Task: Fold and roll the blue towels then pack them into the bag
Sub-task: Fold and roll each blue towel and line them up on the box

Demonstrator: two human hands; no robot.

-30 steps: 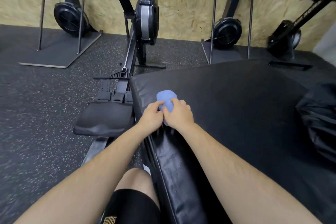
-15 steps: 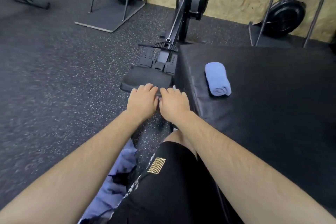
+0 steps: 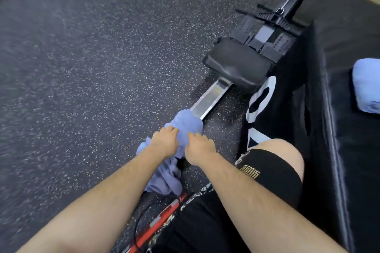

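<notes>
A crumpled blue towel (image 3: 188, 124) lies in a heap on the rowing machine's rail, low and left of my knee. My left hand (image 3: 165, 142) rests on the heap with its fingers curled into the cloth. My right hand (image 3: 199, 149) presses the same towel from the right side. More of the blue cloth (image 3: 166, 181) hangs below my wrists. A rolled blue towel (image 3: 367, 86) lies on the black padded box (image 3: 349, 150) at the right edge. The bag is out of view.
The rowing machine's black seat (image 3: 236, 63) and metal rail (image 3: 211, 96) run up to the right beside the box. Speckled dark rubber floor (image 3: 92, 68) fills the left. A red bar (image 3: 164, 213) and a black cable lie by my thigh.
My view swung left and down from the box. Both hands left the rolled towel on the box, dropped to the rail and came onto the crumpled towel.
</notes>
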